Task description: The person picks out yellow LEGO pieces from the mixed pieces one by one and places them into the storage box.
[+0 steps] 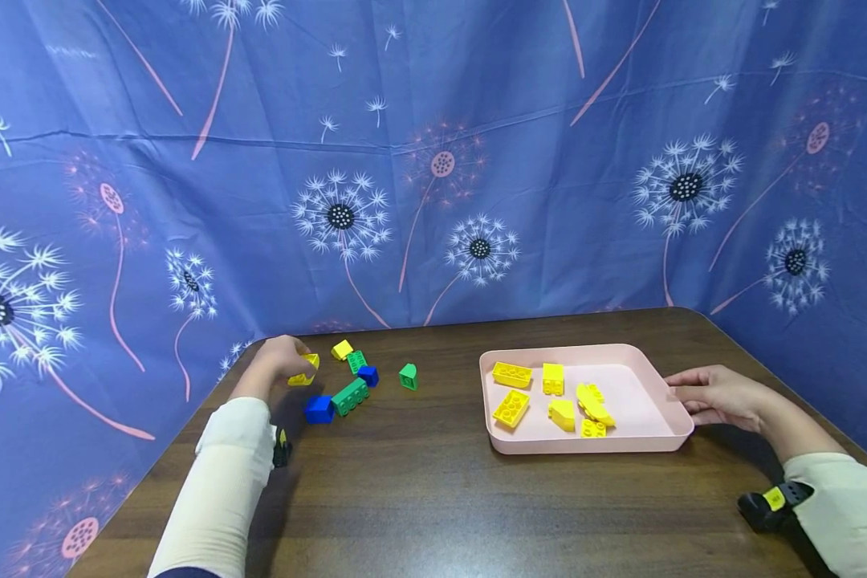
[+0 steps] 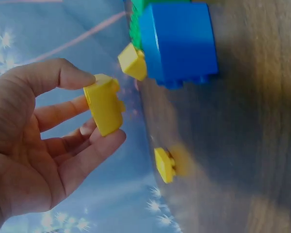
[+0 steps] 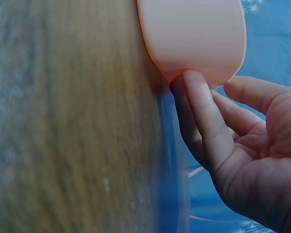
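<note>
My left hand pinches a yellow toy brick between thumb and fingertips, at the far left of the table. Its studs point away from the palm in the left wrist view. Close by lie a large blue brick, a long green brick, a small blue brick and another yellow brick. At the right, my right hand grips the end of a pink tray, thumb at the rim and fingers against the wall. Several yellow bricks lie inside the tray.
A green brick lies behind the small blue one, and a small green piece stands apart toward the middle. The brown wooden table ends at a blue dandelion-print cloth behind and at both sides.
</note>
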Action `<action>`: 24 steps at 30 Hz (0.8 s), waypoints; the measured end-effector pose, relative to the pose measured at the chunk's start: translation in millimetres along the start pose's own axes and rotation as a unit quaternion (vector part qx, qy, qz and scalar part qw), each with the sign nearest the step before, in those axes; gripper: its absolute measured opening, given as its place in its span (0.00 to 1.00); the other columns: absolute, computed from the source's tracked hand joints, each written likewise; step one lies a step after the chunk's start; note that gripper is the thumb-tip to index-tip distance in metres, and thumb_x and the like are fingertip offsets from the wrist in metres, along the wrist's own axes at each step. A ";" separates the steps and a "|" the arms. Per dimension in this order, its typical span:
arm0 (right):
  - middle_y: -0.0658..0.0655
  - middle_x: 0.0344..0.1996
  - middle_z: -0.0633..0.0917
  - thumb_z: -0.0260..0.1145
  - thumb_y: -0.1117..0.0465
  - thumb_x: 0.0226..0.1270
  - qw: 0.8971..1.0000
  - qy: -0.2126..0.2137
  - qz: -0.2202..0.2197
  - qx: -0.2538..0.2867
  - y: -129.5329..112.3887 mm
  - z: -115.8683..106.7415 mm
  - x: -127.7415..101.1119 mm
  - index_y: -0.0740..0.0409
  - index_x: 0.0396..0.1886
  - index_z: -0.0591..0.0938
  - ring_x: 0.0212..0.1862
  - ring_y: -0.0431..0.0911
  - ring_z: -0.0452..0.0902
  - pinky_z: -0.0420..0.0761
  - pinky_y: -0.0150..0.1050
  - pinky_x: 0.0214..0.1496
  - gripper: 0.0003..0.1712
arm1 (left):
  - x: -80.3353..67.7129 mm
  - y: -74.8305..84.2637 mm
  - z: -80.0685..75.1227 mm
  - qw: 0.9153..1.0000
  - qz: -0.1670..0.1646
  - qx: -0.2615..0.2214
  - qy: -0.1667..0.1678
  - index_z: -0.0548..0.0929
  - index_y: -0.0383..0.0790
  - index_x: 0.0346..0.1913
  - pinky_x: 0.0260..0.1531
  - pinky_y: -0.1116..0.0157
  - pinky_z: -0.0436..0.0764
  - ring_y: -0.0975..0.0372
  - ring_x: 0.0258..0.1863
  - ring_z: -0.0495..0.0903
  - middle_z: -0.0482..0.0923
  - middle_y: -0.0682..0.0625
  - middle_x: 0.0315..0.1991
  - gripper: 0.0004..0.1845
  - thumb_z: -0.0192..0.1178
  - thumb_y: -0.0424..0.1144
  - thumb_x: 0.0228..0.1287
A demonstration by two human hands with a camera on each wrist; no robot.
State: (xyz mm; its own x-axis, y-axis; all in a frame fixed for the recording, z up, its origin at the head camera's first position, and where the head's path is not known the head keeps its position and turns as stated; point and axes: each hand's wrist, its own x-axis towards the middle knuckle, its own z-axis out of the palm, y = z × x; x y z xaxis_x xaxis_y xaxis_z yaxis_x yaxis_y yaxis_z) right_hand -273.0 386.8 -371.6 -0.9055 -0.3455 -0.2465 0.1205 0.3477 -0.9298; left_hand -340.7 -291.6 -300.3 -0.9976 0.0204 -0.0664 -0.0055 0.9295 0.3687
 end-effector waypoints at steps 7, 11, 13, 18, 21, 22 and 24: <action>0.55 0.43 0.84 0.59 0.63 0.72 1.000 0.006 0.005 -0.003 -0.3 1.0 0.2 0.84 0.65 0.55 0.41 0.45 0.83 0.84 0.45 0.43 0.36 | -8.1 24.9 1.8 0.999 0.034 -0.017 -0.009 0.78 0.29 0.59 0.18 0.64 0.78 0.60 0.16 0.74 0.76 0.34 0.55 0.29 0.65 0.36 0.51; 0.55 0.43 0.84 0.59 0.63 0.72 1.000 0.005 0.002 -0.004 0.4 1.3 0.4 0.84 0.65 0.55 0.41 0.45 0.83 0.84 0.45 0.43 0.36 | -12.9 42.0 3.2 0.999 0.052 -0.015 -0.003 0.78 0.30 0.58 0.22 0.61 0.81 0.58 0.20 0.77 0.76 0.34 0.56 0.29 0.66 0.36 0.51; 0.55 0.43 0.84 0.59 0.63 0.72 1.000 0.004 0.000 -0.003 0.9 1.1 0.5 0.85 0.65 0.55 0.41 0.45 0.83 0.84 0.45 0.43 0.35 | -14.8 50.1 4.5 0.998 0.062 -0.009 0.001 0.79 0.31 0.57 0.23 0.61 0.81 0.58 0.23 0.77 0.77 0.35 0.55 0.28 0.66 0.37 0.50; 0.55 0.43 0.84 0.59 0.64 0.72 1.000 0.003 0.000 0.002 1.0 1.9 0.1 0.84 0.65 0.55 0.41 0.45 0.84 0.84 0.45 0.43 0.36 | -20.8 69.8 8.6 0.996 0.092 0.000 0.000 0.81 0.33 0.56 0.24 0.63 0.82 0.56 0.24 0.80 0.77 0.35 0.54 0.27 0.67 0.37 0.50; 0.55 0.43 0.84 0.59 0.64 0.72 1.000 0.005 0.001 0.001 0.4 2.3 0.0 0.84 0.65 0.55 0.41 0.45 0.84 0.84 0.45 0.43 0.36 | -23.5 82.0 12.1 0.994 0.109 0.003 0.002 0.82 0.34 0.55 0.29 0.61 0.82 0.53 0.30 0.82 0.79 0.37 0.51 0.26 0.68 0.37 0.49; 0.55 0.44 0.84 0.59 0.63 0.72 1.000 0.006 0.001 -0.001 0.3 2.3 0.1 0.84 0.65 0.55 0.41 0.45 0.84 0.84 0.45 0.43 0.36 | -24.8 86.5 13.2 0.993 0.114 0.000 0.000 0.82 0.35 0.55 0.30 0.61 0.82 0.53 0.33 0.81 0.79 0.38 0.49 0.26 0.69 0.37 0.49; 0.56 0.44 0.84 0.59 0.63 0.72 1.000 0.009 0.003 -0.005 -0.8 2.2 0.1 0.84 0.65 0.55 0.41 0.45 0.83 0.84 0.45 0.43 0.36 | -25.7 95.2 16.5 0.992 0.125 -0.005 0.000 0.82 0.35 0.54 0.31 0.62 0.82 0.54 0.39 0.80 0.81 0.40 0.47 0.26 0.70 0.37 0.48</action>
State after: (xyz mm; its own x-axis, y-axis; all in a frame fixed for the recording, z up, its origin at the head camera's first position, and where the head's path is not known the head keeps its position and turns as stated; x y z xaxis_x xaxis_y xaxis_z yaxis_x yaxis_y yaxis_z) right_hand -272.3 384.6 -371.5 -0.9119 -0.3282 -0.2463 0.1209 0.3589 -0.9255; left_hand -314.4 -197.6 -278.8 -0.9679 0.2497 0.0279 0.2412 0.8921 0.3820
